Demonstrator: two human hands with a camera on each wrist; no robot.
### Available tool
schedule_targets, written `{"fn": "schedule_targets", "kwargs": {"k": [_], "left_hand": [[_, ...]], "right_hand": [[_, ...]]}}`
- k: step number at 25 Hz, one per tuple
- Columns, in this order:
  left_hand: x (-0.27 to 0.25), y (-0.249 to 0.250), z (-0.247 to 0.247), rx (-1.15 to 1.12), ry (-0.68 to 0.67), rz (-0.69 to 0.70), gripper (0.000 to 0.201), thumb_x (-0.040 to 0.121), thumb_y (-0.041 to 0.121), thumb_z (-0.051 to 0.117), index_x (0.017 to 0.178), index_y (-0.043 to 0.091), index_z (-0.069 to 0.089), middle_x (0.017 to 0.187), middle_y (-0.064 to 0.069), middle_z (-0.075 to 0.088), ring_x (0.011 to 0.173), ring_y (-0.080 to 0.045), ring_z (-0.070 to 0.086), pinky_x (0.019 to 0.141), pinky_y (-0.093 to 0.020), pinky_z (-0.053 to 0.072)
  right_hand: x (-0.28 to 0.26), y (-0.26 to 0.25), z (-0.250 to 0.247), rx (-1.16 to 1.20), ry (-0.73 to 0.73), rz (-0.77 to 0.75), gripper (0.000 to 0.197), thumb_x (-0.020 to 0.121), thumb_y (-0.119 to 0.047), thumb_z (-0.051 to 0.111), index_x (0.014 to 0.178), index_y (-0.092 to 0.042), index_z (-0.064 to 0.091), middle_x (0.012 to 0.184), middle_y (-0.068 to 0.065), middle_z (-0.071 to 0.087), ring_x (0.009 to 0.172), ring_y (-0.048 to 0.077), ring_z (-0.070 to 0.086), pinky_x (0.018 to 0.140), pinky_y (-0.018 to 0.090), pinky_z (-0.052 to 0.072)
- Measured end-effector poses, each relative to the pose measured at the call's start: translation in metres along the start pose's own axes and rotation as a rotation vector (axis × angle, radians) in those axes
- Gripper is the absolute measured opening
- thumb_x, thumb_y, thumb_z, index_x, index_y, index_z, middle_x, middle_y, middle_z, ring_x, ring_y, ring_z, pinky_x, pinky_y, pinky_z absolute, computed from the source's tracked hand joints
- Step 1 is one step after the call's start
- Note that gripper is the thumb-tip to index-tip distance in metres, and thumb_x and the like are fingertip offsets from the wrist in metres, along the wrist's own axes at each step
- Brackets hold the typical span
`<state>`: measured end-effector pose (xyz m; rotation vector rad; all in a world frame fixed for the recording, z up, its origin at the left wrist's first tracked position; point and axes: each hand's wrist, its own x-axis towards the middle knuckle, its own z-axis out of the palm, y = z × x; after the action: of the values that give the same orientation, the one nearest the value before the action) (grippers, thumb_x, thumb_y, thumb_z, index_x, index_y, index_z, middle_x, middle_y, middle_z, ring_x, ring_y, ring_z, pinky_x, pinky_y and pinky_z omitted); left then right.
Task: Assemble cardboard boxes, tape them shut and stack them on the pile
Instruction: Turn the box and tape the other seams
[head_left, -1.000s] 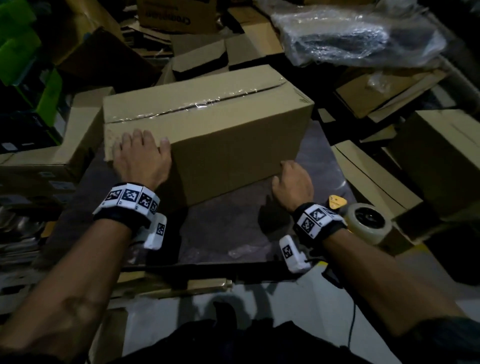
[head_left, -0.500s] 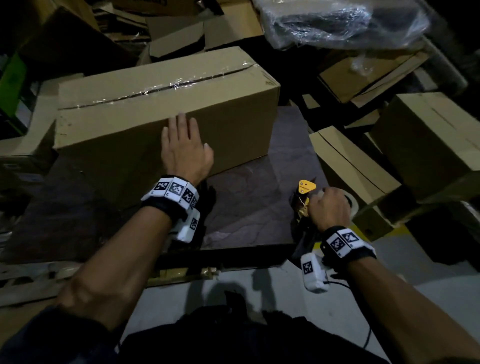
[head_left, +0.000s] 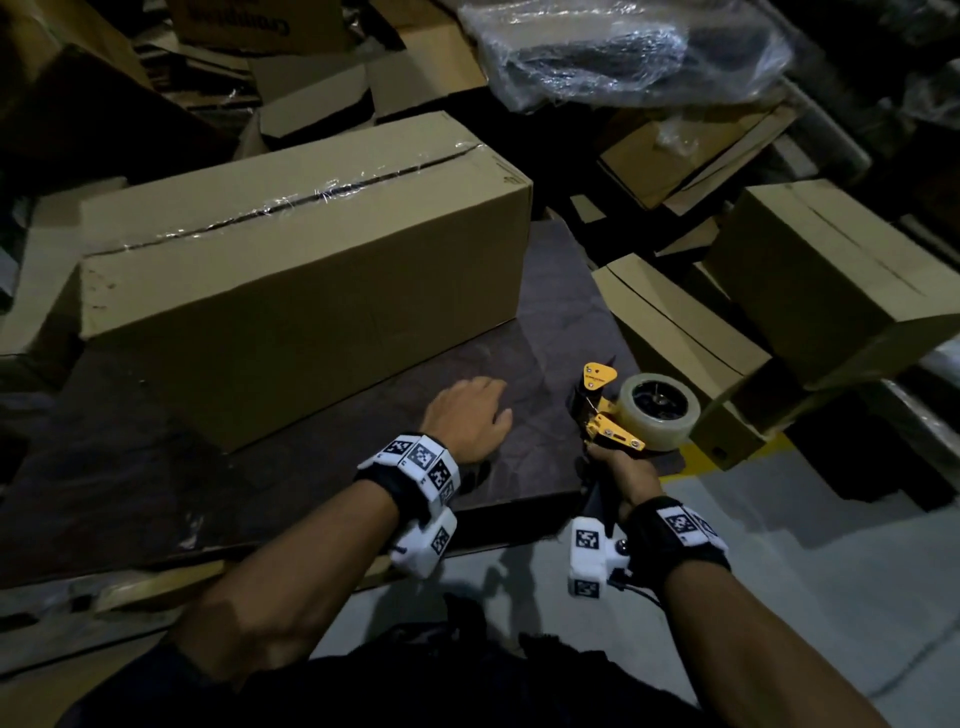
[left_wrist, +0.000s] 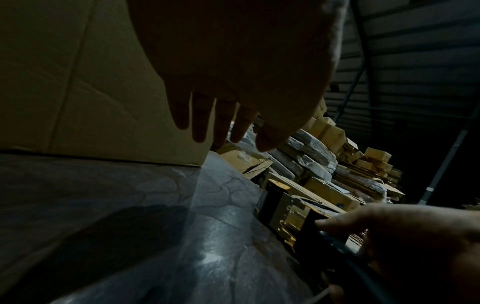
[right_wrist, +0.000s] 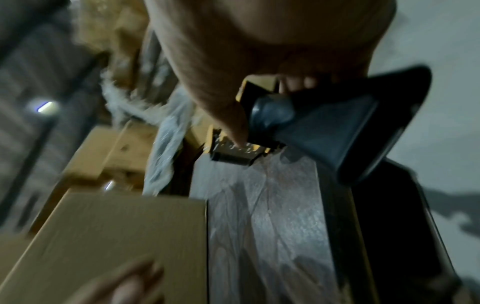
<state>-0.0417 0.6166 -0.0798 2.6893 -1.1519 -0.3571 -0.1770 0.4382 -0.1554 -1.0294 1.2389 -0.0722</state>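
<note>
A long cardboard box (head_left: 291, 280) with clear tape along its top seam lies on the dark worktable (head_left: 550, 291). My left hand (head_left: 470, 415) hovers over the table just right of the box's near face, fingers straight and holding nothing; its fingers (left_wrist: 205, 123) show against the box side (left_wrist: 78, 82) in the left wrist view. My right hand (head_left: 621, 475) grips the black handle of a yellow tape dispenser (head_left: 618, 410) with a clear roll at the table's right edge. The right wrist view shows the dispenser handle (right_wrist: 324, 127) in my fingers.
Taped boxes (head_left: 831, 280) and flattened cardboard (head_left: 670, 322) crowd the floor to the right. A plastic-wrapped bundle (head_left: 623, 52) and more cardboard lie behind the table. Another box (head_left: 41, 291) sits at the left. Grey floor (head_left: 779, 545) lies near me.
My left hand came off the box's near face and moved right and down toward the table. My right hand left the box, took hold of the tape dispenser and lifted it.
</note>
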Motion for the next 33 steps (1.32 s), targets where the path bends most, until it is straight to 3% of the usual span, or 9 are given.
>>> {"fn": "schedule_targets", "kwargs": {"k": [1, 2, 6, 12, 16, 21, 26, 29, 33], "left_hand": [[-0.005, -0.004, 0.002, -0.036, -0.027, 0.016, 0.049, 0.097, 0.037, 0.042, 0.141, 0.016, 0.041, 0.141, -0.006, 0.048, 0.125, -0.027, 0.046, 0.1, -0.038, 0.041], [-0.009, -0.008, 0.003, -0.065, -0.041, 0.025, 0.048, 0.097, 0.037, 0.042, 0.141, 0.016, 0.042, 0.141, -0.006, 0.048, 0.126, -0.026, 0.047, 0.1, -0.038, 0.042], [-0.022, -0.022, -0.001, -0.188, 0.002, -0.001, 0.041, 0.098, 0.035, 0.043, 0.134, 0.017, 0.049, 0.134, -0.004, 0.056, 0.121, -0.023, 0.052, 0.094, -0.036, 0.045], [-0.024, -0.022, -0.023, -0.472, 0.193, -0.016, 0.033, 0.097, 0.024, 0.05, 0.128, 0.015, 0.059, 0.127, -0.002, 0.062, 0.115, -0.019, 0.058, 0.096, -0.031, 0.046], [-0.016, -0.014, -0.054, -0.551, 0.341, 0.038, 0.042, 0.096, 0.019, 0.053, 0.137, 0.011, 0.05, 0.134, -0.006, 0.053, 0.121, -0.018, 0.051, 0.096, -0.021, 0.036], [-0.008, -0.019, -0.081, -0.453, 0.391, 0.069, 0.049, 0.093, 0.024, 0.057, 0.14, 0.014, 0.046, 0.137, -0.006, 0.049, 0.125, -0.02, 0.045, 0.104, -0.03, 0.035], [-0.017, -0.032, -0.09, -0.417, 0.383, 0.035, 0.043, 0.091, 0.026, 0.061, 0.133, 0.018, 0.052, 0.124, -0.002, 0.054, 0.115, -0.018, 0.047, 0.096, -0.033, 0.04], [-0.023, -0.037, -0.094, -0.494, 0.405, 0.054, 0.039, 0.088, 0.021, 0.065, 0.126, 0.016, 0.056, 0.106, 0.001, 0.061, 0.105, -0.017, 0.054, 0.091, -0.039, 0.047], [-0.034, -0.038, -0.1, -0.57, 0.417, 0.065, 0.04, 0.086, 0.016, 0.068, 0.125, 0.015, 0.057, 0.09, 0.0, 0.056, 0.085, -0.014, 0.055, 0.074, -0.031, 0.047]], "right_hand": [[-0.001, -0.001, 0.001, 0.059, -0.085, 0.053, 0.027, 0.086, -0.02, 0.072, 0.1, 0.002, 0.062, 0.079, 0.013, 0.065, 0.058, 0.026, 0.059, 0.054, 0.034, 0.053], [-0.003, -0.003, 0.002, 0.09, -0.16, 0.11, 0.015, 0.093, -0.015, 0.064, 0.089, -0.002, 0.059, 0.067, 0.011, 0.058, 0.049, 0.022, 0.052, 0.046, 0.028, 0.048], [-0.007, -0.013, 0.01, 0.176, -0.181, 0.125, 0.026, 0.097, -0.007, 0.053, 0.072, -0.009, 0.049, 0.046, 0.003, 0.046, 0.035, 0.016, 0.043, 0.04, 0.022, 0.042], [-0.048, -0.023, 0.031, 0.223, -0.388, 0.008, 0.023, 0.095, -0.012, 0.056, 0.073, -0.015, 0.049, 0.051, -0.001, 0.044, 0.04, 0.013, 0.041, 0.041, 0.021, 0.036], [-0.075, -0.034, 0.044, 0.096, -0.496, -0.064, 0.025, 0.093, -0.02, 0.063, 0.07, -0.017, 0.052, 0.052, -0.001, 0.044, 0.039, 0.013, 0.042, 0.042, 0.021, 0.035], [-0.092, -0.034, 0.058, -0.06, -0.497, -0.152, 0.017, 0.091, -0.017, 0.064, 0.076, -0.011, 0.062, 0.053, 0.002, 0.046, 0.04, 0.015, 0.043, 0.042, 0.022, 0.035], [-0.105, -0.031, 0.068, -0.091, -0.492, -0.197, 0.015, 0.09, -0.008, 0.062, 0.076, -0.008, 0.059, 0.052, 0.006, 0.046, 0.038, 0.017, 0.042, 0.04, 0.021, 0.036], [-0.107, -0.031, 0.071, -0.114, -0.491, -0.216, 0.012, 0.09, -0.007, 0.062, 0.078, -0.008, 0.058, 0.052, 0.006, 0.047, 0.037, 0.017, 0.043, 0.04, 0.021, 0.037], [-0.11, -0.03, 0.075, -0.129, -0.504, -0.245, 0.011, 0.09, -0.006, 0.062, 0.08, -0.008, 0.057, 0.051, 0.006, 0.048, 0.036, 0.017, 0.043, 0.039, 0.021, 0.038]]}}
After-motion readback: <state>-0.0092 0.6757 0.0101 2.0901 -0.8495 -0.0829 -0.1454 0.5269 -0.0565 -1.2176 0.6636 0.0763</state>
